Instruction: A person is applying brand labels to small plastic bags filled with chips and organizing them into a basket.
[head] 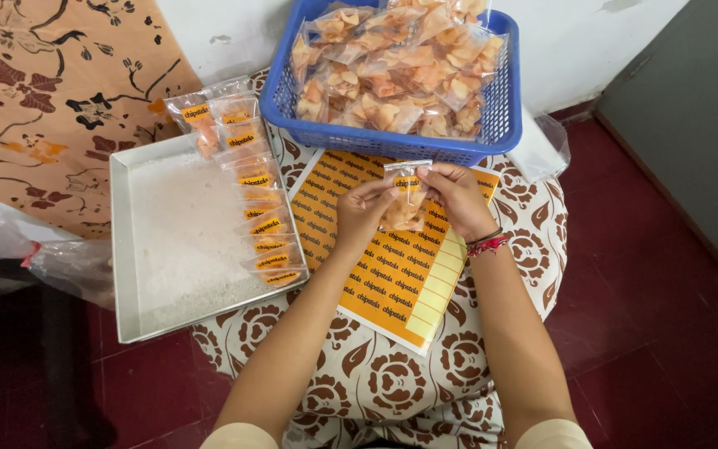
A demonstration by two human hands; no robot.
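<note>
Free room and obstacles — the blue basket (392, 141) of chip packets is blocking the far edge of the cloth-covered stool (533, 224), just beyond the left hand (363, 212) and right hand (459, 195). The metal tray (176, 241) with its row of labelled packets (263, 224) is crowding the left side. The orange sticker sheet (392, 266) is lying flat beneath — open passage is remaining above it and toward the red floor (650, 274) at right.

The blue plastic basket (392, 137) of bagged orange chips is cut off by the top edge. Below the basket, the yellow label sheet (392, 274) lies partly hidden behind both hands and the small clear chip bag (406, 204)
</note>
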